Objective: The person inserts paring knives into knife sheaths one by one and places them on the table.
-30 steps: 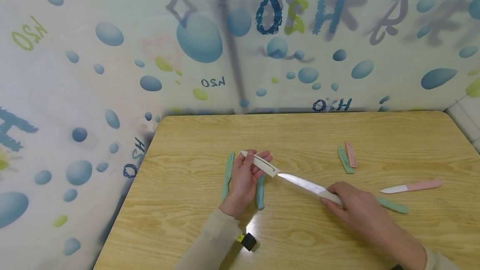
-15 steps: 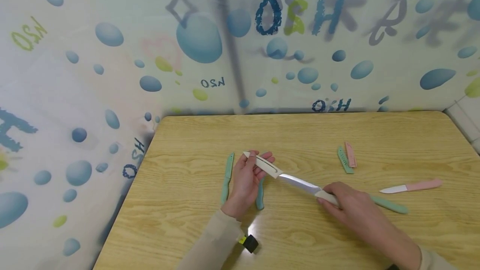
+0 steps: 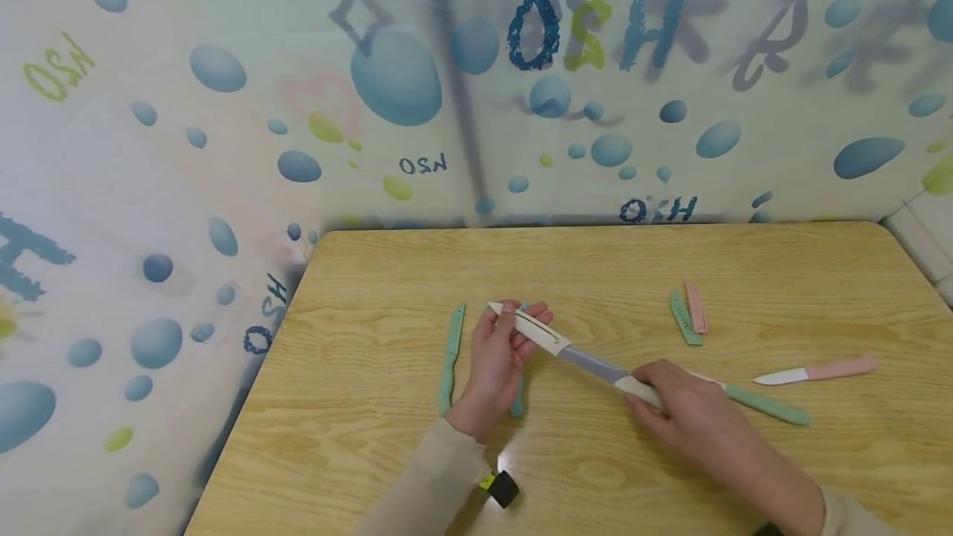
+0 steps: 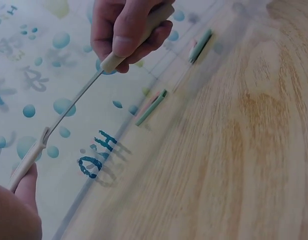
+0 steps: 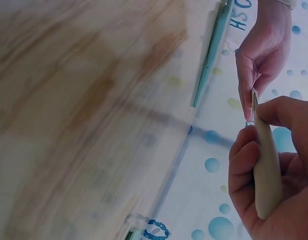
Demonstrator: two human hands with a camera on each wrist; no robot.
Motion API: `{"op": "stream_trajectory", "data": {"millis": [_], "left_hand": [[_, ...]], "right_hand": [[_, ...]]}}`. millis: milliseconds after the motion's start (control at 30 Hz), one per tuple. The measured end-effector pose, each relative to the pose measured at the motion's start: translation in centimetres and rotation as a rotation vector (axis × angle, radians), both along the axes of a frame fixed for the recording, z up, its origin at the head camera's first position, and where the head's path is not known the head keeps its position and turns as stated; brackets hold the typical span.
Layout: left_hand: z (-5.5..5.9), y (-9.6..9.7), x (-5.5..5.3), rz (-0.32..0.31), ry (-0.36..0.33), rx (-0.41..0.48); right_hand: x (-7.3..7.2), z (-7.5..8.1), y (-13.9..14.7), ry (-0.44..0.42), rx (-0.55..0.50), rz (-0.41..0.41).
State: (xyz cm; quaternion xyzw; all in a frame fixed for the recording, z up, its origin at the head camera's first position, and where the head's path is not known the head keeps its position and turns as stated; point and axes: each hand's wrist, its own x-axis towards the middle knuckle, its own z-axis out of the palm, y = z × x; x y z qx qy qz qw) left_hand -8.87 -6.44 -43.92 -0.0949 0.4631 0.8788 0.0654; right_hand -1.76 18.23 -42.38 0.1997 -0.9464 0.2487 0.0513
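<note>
My left hand (image 3: 491, 362) pinches a cream knife sheath (image 3: 542, 333) between thumb and fingers, above the table. In my right hand (image 3: 696, 416) is the cream handle of a knife (image 3: 593, 364), its blade pointing left. The front part of the blade is inside the sheath; the rest shows bare between the two hands. In the left wrist view the blade (image 4: 76, 100) lines up with the sheath mouth. The right wrist view shows my fingers curled round the handle (image 5: 267, 175). Below my left hand lies a blue knife (image 3: 518, 402), partly covered by it.
A green sheathed knife (image 3: 450, 362) lies left of my left hand. Beyond my right hand are a green-handled knife (image 3: 767, 405), partly hidden, and a pink knife (image 3: 841, 367) with bare blade. A green sheath (image 3: 685, 321) and a pink sheath (image 3: 696, 308) lie farther back on the wooden table (image 3: 357, 304).
The blade, at the sheath mouth a second ago, has slid partway into the sheath. My right hand has moved left with the knife, and my left hand slightly right.
</note>
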Motion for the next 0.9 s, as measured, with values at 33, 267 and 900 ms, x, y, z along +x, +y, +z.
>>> {"op": "stream_trajectory", "data": {"millis": [33,267,900], "left_hand": [[0.0,0.0,0.0,-0.002,0.001,-0.001],[0.1,0.3,0.1,-0.013,0.021,-0.003],[-0.3,0.6,0.4,-0.022,0.033,0.011]], "right_hand": [[0.0,0.0,-0.1,-0.003,0.001,-0.001],[-0.1,-0.1,-0.5,0.020,-0.004,0.002],[-0.2,-0.2,-2.2,0.038,-0.007,0.010]]}}
